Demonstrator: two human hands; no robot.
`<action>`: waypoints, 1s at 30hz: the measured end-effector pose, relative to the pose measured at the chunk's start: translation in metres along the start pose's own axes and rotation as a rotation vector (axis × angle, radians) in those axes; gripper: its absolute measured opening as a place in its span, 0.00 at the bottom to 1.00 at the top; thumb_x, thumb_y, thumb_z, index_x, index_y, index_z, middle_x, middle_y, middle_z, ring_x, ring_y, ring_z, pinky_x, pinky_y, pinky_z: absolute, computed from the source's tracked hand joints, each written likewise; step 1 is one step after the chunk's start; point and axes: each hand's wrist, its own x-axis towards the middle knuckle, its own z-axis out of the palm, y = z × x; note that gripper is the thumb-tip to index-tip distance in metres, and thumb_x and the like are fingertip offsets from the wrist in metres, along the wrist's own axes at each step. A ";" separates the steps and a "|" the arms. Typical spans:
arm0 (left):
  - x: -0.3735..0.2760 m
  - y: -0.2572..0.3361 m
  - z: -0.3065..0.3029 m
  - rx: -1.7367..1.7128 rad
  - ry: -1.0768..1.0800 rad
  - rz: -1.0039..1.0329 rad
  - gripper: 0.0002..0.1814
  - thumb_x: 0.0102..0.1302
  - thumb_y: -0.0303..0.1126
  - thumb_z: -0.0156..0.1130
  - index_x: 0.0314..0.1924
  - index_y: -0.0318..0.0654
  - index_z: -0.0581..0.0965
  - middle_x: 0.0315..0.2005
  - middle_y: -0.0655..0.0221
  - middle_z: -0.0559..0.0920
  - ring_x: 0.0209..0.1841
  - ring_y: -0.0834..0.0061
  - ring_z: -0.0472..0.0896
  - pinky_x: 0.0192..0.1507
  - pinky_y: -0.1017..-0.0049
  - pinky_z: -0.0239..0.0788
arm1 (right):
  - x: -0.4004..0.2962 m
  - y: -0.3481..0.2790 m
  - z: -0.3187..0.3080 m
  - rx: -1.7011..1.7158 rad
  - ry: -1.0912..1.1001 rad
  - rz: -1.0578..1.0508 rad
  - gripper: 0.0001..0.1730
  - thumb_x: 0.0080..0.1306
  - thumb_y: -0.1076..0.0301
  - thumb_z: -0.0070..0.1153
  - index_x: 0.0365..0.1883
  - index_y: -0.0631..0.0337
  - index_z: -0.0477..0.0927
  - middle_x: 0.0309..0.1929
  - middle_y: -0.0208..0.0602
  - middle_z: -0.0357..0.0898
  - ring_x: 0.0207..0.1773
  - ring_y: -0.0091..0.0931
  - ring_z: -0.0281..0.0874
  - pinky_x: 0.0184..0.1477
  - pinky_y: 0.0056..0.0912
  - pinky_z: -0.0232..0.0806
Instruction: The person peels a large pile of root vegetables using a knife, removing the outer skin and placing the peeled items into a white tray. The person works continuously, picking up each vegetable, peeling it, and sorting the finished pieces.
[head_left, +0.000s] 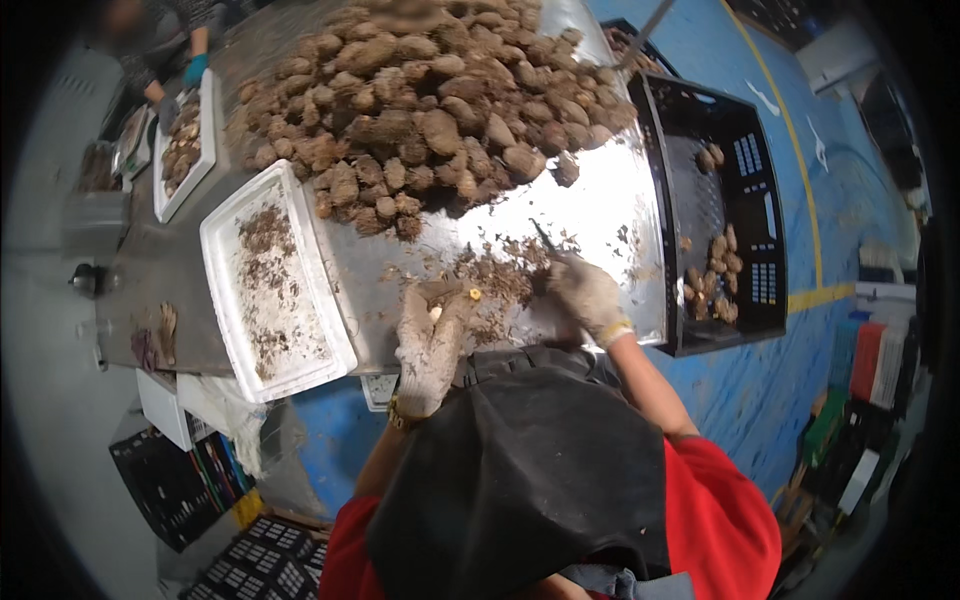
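My left hand (429, 349), in a soiled knit glove, is curled over the near edge of the metal table (367, 300). A pale cut spot of a root (436, 313) shows in its grip; the rest is hidden by the glove. Beside its fingertips is a small yellow cut piece (474, 294). My right hand (583, 294), also gloved and slightly blurred, holds a knife (541, 234) whose dark, narrow blade points away from me. Brown peelings (495, 281) lie between both hands. Beyond them rises a large heap of hairy brown roots (442, 127), seemingly taro.
Left of my hands stands a white foam tray (341, 352) with scattered scraps. At right, a black plastic crate (656, 225) holds several roots. Another foam tray (210, 142) with roots is at the far left, near a co-worker's gloved hand (196, 70). Gloves (166, 330) lie at the left edge.
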 end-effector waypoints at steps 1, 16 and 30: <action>0.002 0.002 -0.001 -0.005 0.003 -0.024 0.19 0.70 0.32 0.62 0.57 0.36 0.71 0.43 0.64 0.81 0.37 0.76 0.83 0.34 0.76 0.78 | -0.001 0.008 -0.012 -0.144 0.003 0.047 0.19 0.68 0.51 0.55 0.49 0.54 0.83 0.36 0.42 0.85 0.40 0.39 0.84 0.41 0.40 0.74; 0.027 -0.041 -0.027 -0.737 -0.309 -0.166 0.17 0.75 0.30 0.53 0.61 0.33 0.71 0.51 0.60 0.81 0.46 0.73 0.82 0.44 0.73 0.78 | -0.018 0.013 0.033 -0.232 -0.088 -0.238 0.19 0.64 0.48 0.57 0.37 0.55 0.81 0.34 0.45 0.83 0.40 0.46 0.82 0.40 0.48 0.73; 0.033 -0.070 -0.028 0.133 -0.375 0.082 0.22 0.74 0.23 0.51 0.66 0.33 0.66 0.56 0.67 0.76 0.53 0.76 0.79 0.51 0.76 0.75 | -0.003 -0.010 0.025 -0.360 -0.342 -0.130 0.18 0.64 0.51 0.55 0.46 0.49 0.82 0.40 0.44 0.84 0.44 0.45 0.82 0.45 0.48 0.74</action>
